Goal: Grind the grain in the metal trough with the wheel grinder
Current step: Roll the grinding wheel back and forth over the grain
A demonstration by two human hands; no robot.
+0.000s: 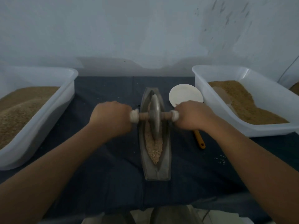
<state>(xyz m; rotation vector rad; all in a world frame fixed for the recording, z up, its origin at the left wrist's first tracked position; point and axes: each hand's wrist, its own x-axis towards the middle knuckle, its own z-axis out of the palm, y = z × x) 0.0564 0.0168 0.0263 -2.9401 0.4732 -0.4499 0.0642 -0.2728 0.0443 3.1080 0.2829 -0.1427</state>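
With the left hand (111,118) and right hand (191,117) each curled round an axle end of the wheel grinder (155,117) — its wheel standing in the metal trough (157,173) at the middle of the table (103,88) — uneven pressure could tip it and throw grain (156,151) over the rim.

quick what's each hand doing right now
Left hand: closed, gripping the left handle of the wheel grinder.
Right hand: closed, gripping its right handle.

White left tub (68,92), white right tub (226,68), round white dish (186,95), orange handle (200,141), on dark cloth (105,159).
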